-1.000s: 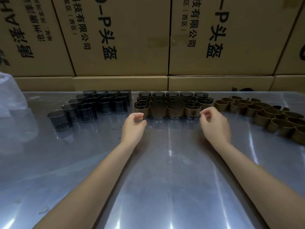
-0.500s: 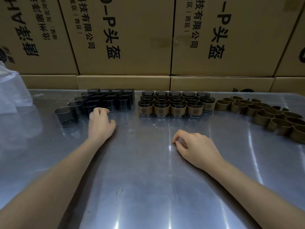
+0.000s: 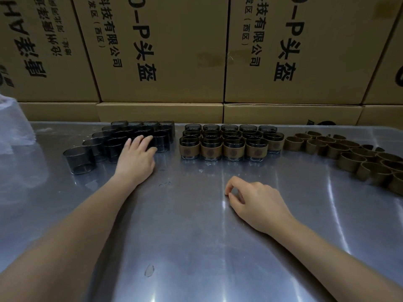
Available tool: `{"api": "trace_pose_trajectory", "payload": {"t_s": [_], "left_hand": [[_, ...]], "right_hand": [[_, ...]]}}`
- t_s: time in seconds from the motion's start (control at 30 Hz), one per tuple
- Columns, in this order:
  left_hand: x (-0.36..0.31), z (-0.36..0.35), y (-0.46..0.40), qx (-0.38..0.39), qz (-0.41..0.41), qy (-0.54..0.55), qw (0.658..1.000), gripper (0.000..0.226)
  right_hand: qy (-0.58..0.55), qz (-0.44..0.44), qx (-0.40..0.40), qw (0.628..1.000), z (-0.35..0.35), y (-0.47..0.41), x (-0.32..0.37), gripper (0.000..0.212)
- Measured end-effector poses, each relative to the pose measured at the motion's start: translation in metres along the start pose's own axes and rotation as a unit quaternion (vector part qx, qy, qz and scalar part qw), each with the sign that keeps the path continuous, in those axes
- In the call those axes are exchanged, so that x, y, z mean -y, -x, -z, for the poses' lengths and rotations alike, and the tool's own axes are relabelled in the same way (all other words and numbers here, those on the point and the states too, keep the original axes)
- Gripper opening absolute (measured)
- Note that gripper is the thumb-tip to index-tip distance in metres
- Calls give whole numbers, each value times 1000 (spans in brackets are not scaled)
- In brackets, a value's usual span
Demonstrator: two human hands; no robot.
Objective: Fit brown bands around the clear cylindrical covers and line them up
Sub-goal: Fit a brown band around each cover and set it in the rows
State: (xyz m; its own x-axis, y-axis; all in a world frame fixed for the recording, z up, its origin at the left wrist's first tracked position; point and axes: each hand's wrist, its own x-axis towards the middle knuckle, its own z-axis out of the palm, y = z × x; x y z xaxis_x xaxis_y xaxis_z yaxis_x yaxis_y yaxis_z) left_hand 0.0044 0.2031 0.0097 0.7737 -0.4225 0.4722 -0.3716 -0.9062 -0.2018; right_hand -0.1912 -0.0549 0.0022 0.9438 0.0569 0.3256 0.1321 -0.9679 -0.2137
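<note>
Head view shows three groups on the metal table (image 3: 196,236). At left stand the bare clear covers (image 3: 113,140), roughly fifteen, tightly packed, the far ones hard to count. In the middle stand the banded covers (image 3: 231,142) in three rows of five, fifteen in all, bands facing front. At right lie loose brown bands (image 3: 349,153), around twenty, trailing toward the table's edge. Stacked cardboard boxes (image 3: 163,51) wall off the back, and a plastic bag (image 3: 13,127) sits far left. The left hand (image 3: 136,158) lies over the front clear covers, fingers extended and slightly spread, hiding two or three. The right hand (image 3: 255,201) rests on the table, fingers loosely curled, holding nothing. Half a second ago the left hand lay nearer; the right has barely shifted.
</note>
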Motion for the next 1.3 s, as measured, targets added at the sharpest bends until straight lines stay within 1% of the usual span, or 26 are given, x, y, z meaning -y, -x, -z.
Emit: {"api": "trace_pose_trajectory", "payload": {"t_s": [0.07,0.2,0.27,0.33,0.4,0.57,0.7,0.73,0.8,0.87,0.97,1.0,1.03,1.07,1.17,1.2,1.23,1.3], "left_hand": [[-10,-3,-9,6,-13,3,1000,41],[-19,-8,-23,47,12,13,999,44],[-18,-8,-25,52,9,12,999,43],[-19,-7,-23,22,-9,12,1000,40],[-22,-6,-20,-8,-45,12,999,38],[-35,7,-1,-14,-64,50,997,33],[-57,33,37,-92,-114,91,985,11],[-65,40,47,-106,-122,101,982,10],[-81,54,67,-118,-132,127,976,17],[-97,66,82,-118,-146,156,970,24],[-123,79,97,-111,-187,205,954,30],[-132,82,99,-111,-202,224,947,30],[-141,84,101,-111,-213,244,940,31],[-150,86,102,-106,-219,266,933,33],[-169,91,99,-81,-202,352,910,44],[-173,91,97,-82,-192,381,901,46],[-176,91,93,-91,-180,404,892,49],[-178,89,85,-115,-139,432,884,61]], "right_hand": [[-2,-2,3,1000,0,-1,-1,5],[-6,-1,3,1000,-1,-2,-1,4],[-6,-1,4,1000,-2,-3,-2,4],[-7,-3,4,1000,-2,-3,-2,4],[-9,-5,2,1000,-2,-2,-2,3],[-6,-10,-2,1000,-2,-2,-1,3],[-5,-14,-7,1000,0,-1,1,7],[-6,-12,-8,1000,0,-1,1,6],[-9,-14,-9,1000,0,-1,1,3],[-22,-17,-11,1000,0,-1,0,26],[-80,-10,-18,997,2,0,-2,68],[-104,-9,-20,994,3,0,-2,76],[-125,-13,-20,992,4,0,-2,79],[-147,-23,-21,989,4,-1,-3,77],[-241,-66,-29,968,5,-5,-11,55],[-271,-67,-37,959,5,-6,-14,50],[-300,-59,-49,951,5,-6,-15,48],[-355,-44,-81,930,6,-7,-15,49]]}}
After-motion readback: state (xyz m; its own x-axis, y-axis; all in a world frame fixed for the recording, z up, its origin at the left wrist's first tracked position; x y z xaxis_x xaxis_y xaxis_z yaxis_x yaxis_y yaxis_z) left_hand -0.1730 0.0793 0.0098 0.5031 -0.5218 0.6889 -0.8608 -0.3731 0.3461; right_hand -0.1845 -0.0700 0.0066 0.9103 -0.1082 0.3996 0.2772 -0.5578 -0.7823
